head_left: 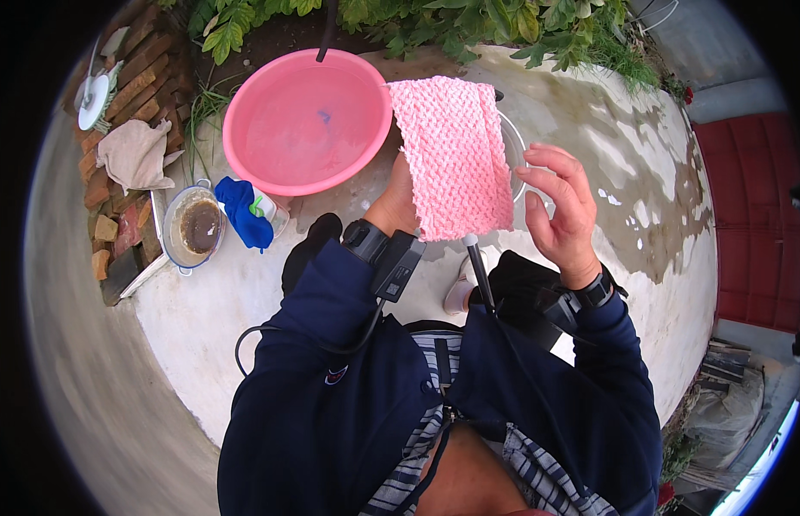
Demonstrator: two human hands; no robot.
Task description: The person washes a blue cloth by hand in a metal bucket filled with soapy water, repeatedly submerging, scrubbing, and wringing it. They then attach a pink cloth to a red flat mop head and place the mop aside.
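Observation:
A pink, thickly knitted rectangular cloth (456,159) is spread out in front of me. My left hand (395,202) holds it from behind on its left side, and the cloth hides those fingers. Just off its right edge, my right hand (565,206) is raised with fingers apart and slightly bent, holding nothing. Behind the cloth, the rim of a white basin (514,142) partly shows. Farther left stands a large pink basin (297,187) of water, with a small blue patch visible in it.
A dark hose (329,30) hangs over the pink basin. At left are a small bowl (172,225) of brownish liquid, a blue cloth (245,213) on a white container, stacked bricks (142,82) and a beige rag (137,155). Leafy plants (503,21) line the far side; a red door (752,215) is at right.

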